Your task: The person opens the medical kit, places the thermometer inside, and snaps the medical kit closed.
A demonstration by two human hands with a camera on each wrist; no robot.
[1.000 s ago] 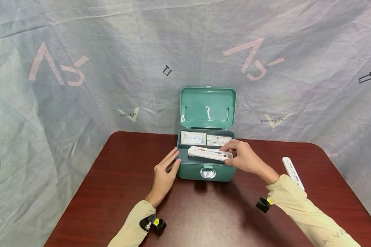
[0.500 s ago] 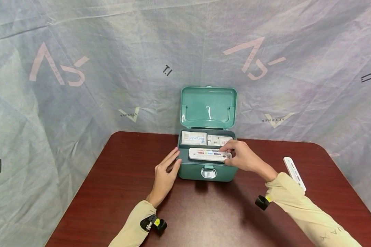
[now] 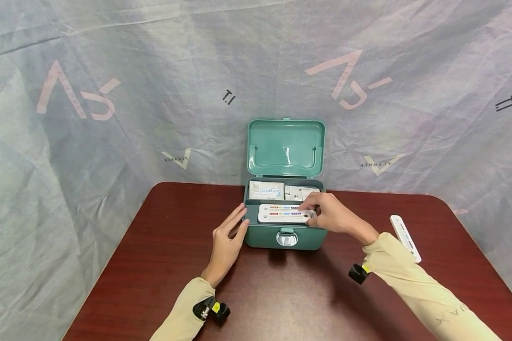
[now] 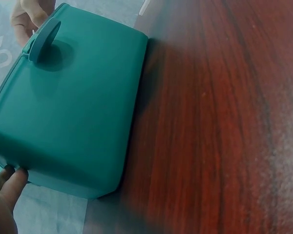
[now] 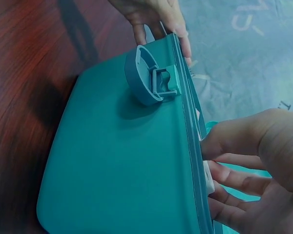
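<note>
A green box [image 3: 260,238] stands on the table with its lid [image 3: 288,137] raised. In its front compartment lie white thermometer-like strips [image 3: 277,219], two overlapping, with coloured bands and scale marks. My right hand [image 3: 338,215] pinches their right end between thumb and fingers, low in the compartment. In the right wrist view a white edge [image 5: 208,178] shows between the fingers at the rim. My left hand [image 3: 227,240] rests straight fingers on the box's left side. The left wrist view shows those fingertips [image 4: 17,183] against the green wall.
A white packet marked "Surgical" [image 3: 266,190] and small white packs [image 3: 299,192] fill the box's rear compartments. Another white strip [image 3: 405,238] lies on the red-brown table [image 3: 170,265] to the right. A grey printed cloth [image 3: 187,85] hangs behind the table.
The strips in my right hand have gone from slanted to nearly level, settling lower in the front compartment and slightly left. My left hand stays at the box's side.
</note>
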